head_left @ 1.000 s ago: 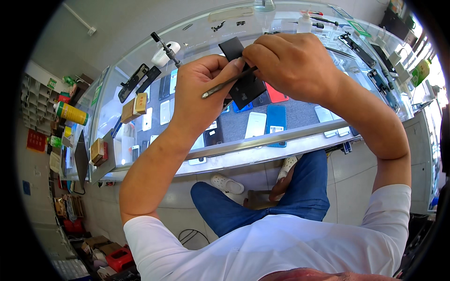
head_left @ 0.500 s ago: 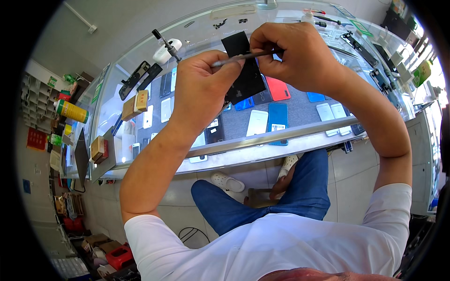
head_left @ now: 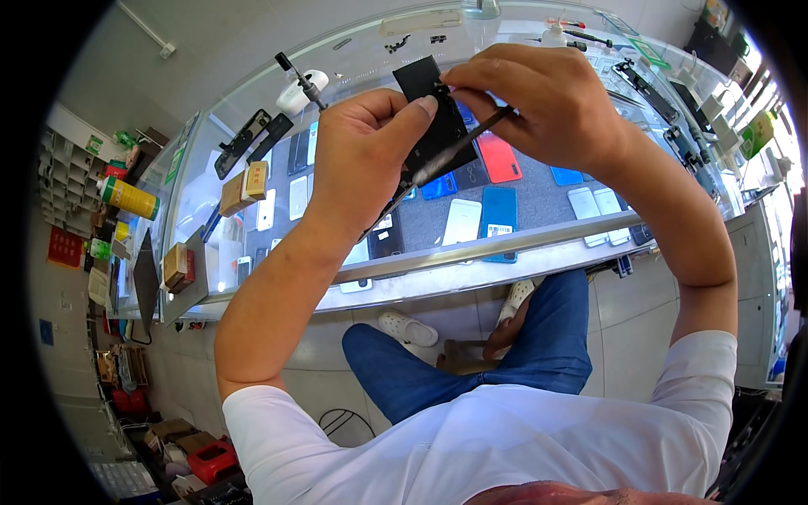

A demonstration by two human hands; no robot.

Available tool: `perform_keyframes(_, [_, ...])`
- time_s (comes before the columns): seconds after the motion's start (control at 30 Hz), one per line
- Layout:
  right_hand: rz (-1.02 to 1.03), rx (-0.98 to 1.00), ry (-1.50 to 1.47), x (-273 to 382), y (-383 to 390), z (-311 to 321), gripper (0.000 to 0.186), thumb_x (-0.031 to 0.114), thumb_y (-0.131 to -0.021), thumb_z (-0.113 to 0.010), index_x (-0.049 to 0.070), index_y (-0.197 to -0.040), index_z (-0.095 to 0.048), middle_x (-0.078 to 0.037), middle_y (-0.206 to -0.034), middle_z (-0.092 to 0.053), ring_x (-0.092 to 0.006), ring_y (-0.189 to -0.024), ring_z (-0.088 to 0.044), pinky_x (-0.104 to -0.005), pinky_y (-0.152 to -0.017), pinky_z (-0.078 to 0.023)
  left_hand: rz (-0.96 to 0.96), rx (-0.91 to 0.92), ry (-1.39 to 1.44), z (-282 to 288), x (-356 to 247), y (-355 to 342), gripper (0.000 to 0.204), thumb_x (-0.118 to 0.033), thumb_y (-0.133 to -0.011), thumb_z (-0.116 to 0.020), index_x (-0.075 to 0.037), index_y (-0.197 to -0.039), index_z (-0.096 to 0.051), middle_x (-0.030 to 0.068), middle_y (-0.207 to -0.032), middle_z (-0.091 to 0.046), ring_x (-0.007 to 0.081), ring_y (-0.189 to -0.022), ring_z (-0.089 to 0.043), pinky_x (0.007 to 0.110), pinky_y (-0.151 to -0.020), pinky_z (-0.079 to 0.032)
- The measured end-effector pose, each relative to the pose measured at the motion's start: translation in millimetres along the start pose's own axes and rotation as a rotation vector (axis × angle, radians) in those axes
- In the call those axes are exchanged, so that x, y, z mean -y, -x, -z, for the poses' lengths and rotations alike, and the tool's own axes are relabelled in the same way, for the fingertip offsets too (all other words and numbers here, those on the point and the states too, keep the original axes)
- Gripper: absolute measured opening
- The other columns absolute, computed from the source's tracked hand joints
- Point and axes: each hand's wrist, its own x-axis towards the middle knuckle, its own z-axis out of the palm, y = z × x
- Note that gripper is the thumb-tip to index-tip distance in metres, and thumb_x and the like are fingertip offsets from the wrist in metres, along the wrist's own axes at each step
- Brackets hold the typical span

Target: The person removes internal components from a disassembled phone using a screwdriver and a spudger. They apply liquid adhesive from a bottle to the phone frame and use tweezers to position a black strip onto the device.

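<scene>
A black, flat, phone-sized panel (head_left: 423,77) is held tilted above the glass counter. My left hand (head_left: 358,151) grips it from the left side, thumb pressed across its face. Its lower end is partly hidden by that hand. My right hand (head_left: 547,105) is closed around a slim dark stick tool with a pale, blurred tip (head_left: 450,153), which slants down across the lower part of the panel. The thumb and forefinger of this hand meet at the panel's upper right edge; whether they pinch some small part there, I cannot make out.
Below is a glass display counter (head_left: 539,229) with several phones inside, among them a red one (head_left: 499,158) and a teal one (head_left: 499,210). A screwdriver (head_left: 299,80), a white rounded case (head_left: 290,99) and small boxes (head_left: 244,189) stand left. Phone parts (head_left: 644,88) lie right.
The stick tool has swung from lying across my left thumb to pointing down over the panel's lower part. My right fingertips have come to the panel's upper edge.
</scene>
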Motion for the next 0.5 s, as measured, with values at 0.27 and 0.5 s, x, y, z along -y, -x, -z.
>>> perform_keyframes(0.27, [0.159, 0.08, 0.244, 3.1, 2.3, -3.2, 0.018, 0.016, -0.077, -0.074, 0.008, -0.091, -0.066, -0.005, -0.078, -0.06, -0.0231, -0.069, -0.07, -0.036, -0.054, -0.056, -0.023, 0.009, -0.035, -6.2, -5.0, 5.1, 0.03, -0.021, -0.099, -0.073, 0.0, -0.078, -0.069, -0.0026, -0.061, -0.061, 0.0, -0.054, -0.046, 0.021, -0.049, -0.034])
perform_keyframes(0.5, [0.295, 0.176, 0.309, 7.4, -3.6, 5.3, 0.03, 0.015, -0.074, -0.075, 0.003, -0.101, -0.068, -0.007, -0.084, -0.064, -0.0207, -0.068, -0.068, -0.0327, -0.055, -0.054, -0.075, 0.037, -0.068, -5.9, -0.2, 4.6, 0.03, -0.018, -0.099, -0.073, -0.001, -0.076, -0.065, -0.0063, -0.06, -0.056, -0.0019, -0.056, -0.04, 0.022, -0.048, -0.027])
